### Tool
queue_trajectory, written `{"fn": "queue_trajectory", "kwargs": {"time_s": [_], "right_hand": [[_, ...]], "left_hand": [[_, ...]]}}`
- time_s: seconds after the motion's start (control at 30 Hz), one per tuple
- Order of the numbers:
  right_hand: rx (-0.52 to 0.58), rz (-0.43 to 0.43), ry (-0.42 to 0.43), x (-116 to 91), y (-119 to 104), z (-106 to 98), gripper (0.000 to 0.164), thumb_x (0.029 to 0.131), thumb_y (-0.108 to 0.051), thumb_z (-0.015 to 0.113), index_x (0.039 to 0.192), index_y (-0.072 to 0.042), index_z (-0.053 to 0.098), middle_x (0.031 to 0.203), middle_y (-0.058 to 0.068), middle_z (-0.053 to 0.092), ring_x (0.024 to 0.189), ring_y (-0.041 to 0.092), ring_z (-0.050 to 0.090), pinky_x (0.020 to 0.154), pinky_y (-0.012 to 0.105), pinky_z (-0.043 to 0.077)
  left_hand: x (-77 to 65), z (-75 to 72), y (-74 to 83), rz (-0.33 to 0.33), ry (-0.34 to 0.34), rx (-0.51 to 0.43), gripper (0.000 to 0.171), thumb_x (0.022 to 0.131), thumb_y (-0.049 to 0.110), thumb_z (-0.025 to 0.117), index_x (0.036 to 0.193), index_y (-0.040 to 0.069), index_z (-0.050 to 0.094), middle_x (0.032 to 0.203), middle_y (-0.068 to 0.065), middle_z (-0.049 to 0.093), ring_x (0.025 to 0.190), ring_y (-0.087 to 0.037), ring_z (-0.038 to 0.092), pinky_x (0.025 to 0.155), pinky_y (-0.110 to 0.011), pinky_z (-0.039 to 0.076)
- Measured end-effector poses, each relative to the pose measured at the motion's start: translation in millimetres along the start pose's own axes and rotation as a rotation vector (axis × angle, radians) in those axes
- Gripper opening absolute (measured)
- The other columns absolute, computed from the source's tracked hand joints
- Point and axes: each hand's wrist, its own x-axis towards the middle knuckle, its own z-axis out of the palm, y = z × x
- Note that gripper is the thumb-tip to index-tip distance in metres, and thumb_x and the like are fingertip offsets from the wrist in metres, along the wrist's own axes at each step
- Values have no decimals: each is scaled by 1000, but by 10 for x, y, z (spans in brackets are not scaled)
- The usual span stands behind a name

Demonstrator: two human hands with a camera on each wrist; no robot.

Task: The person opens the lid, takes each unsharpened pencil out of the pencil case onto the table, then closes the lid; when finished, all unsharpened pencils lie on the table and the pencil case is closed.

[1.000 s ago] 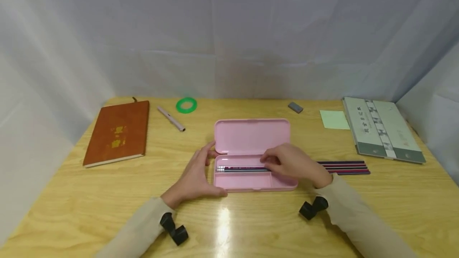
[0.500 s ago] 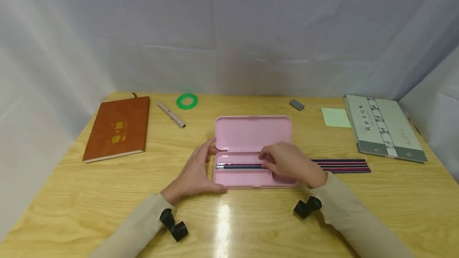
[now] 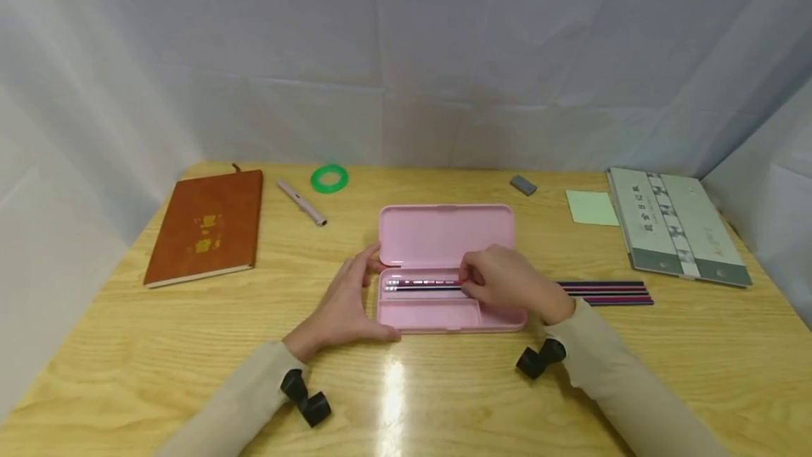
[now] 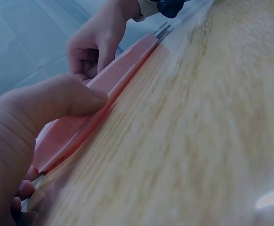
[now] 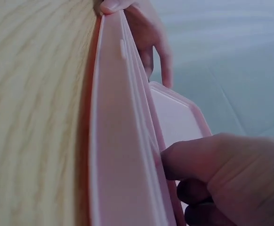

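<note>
A pink pencil case (image 3: 428, 316) lies on the table with its lid (image 3: 447, 236) raised and leaning back. My left hand (image 3: 342, 309) grips the case's left end, thumb at the front edge and fingers round the back; in the left wrist view the thumb (image 4: 87, 99) presses on the rim. Over the rear compartment, my right hand (image 3: 510, 281) pinches pencils (image 3: 428, 285) that lie lengthwise, their silvery ends to the left. The pinched part is hidden behind the fingers. Several more dark and red pencils (image 3: 609, 293) lie side by side on the table right of the case.
A brown notebook (image 3: 206, 228), a pale pen (image 3: 302, 202) and a green tape ring (image 3: 329, 179) lie at the left and back. Along the right are a grey eraser (image 3: 523, 185), a green sticky note (image 3: 592, 207) and a grey-green notebook (image 3: 679, 224).
My right hand has shifted slightly left and back within the case. The pencils under it have moved toward the compartment's rear wall. My left hand keeps its place on the case.
</note>
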Motion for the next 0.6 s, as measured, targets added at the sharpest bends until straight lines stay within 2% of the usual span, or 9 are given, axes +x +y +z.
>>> {"fn": "queue_trajectory", "kwargs": {"time_s": [0.13,0.27,0.37,0.47,0.6], "right_hand": [[-5,-53,49,-38,26,12,7,87,-14,68,88,-7,66,66,-5,58,57,4,44,55,20,41],[-34,-22,96,-180,22,-31,6,90,-12,65,92,-7,64,72,-2,62,60,6,47,57,24,43],[-48,48,140,-383,70,-106,5,89,-10,65,93,-8,64,69,-3,60,57,5,46,53,25,41],[-44,108,197,-642,198,-171,6,89,-9,65,94,-9,64,61,-7,51,52,2,38,48,22,35],[-41,134,262,-1007,431,-191,8,87,-6,67,93,-10,63,57,-11,41,49,-2,29,46,21,29]], "left_hand": [[-7,8,-9,7,0,-2,131,45,36,91,152,14,21,125,-3,52,99,-18,43,86,-34,40],[-17,14,-15,8,-4,-1,130,45,36,91,152,15,21,125,-3,53,99,-17,43,86,-34,40],[-13,19,-10,15,-7,1,130,45,37,91,152,14,21,125,-3,53,99,-17,42,85,-34,40],[-2,20,-4,23,-5,-1,129,46,37,91,152,13,22,126,-3,53,99,-18,43,85,-34,40],[-5,3,-2,15,5,-5,129,45,36,92,151,11,22,126,-5,53,99,-19,43,85,-35,40]]}}
